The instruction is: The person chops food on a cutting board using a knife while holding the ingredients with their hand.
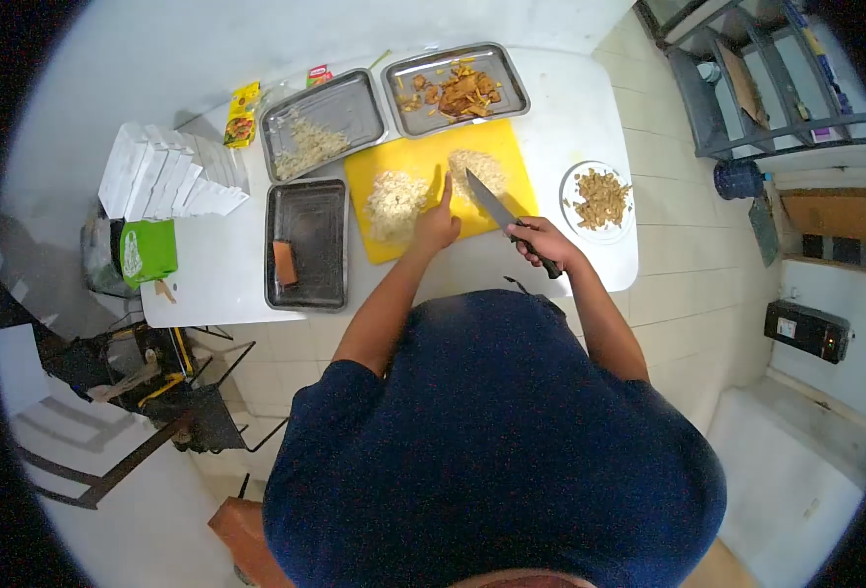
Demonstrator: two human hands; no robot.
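Note:
On a yellow cutting board [366, 174] lie two heaps of chopped pale food, a left pile [395, 203] and a right pile [476, 169]. My right hand [543, 245] is wrapped round the black handle of a knife [492, 204], whose blade points up and left to the right pile's edge. My left hand [437, 223] is between the piles with its index finger stretched out over the board; its other fingers look curled, and nothing shows in it.
Behind the board are a tray of pale pieces [362, 96] and a tray of brown pieces [519, 88]. A dark tray [307, 201] holds an orange-brown block [284, 263]. A round plate [572, 214] of brown pieces stands right; white boxes [148, 176] and a green packet [148, 251] left.

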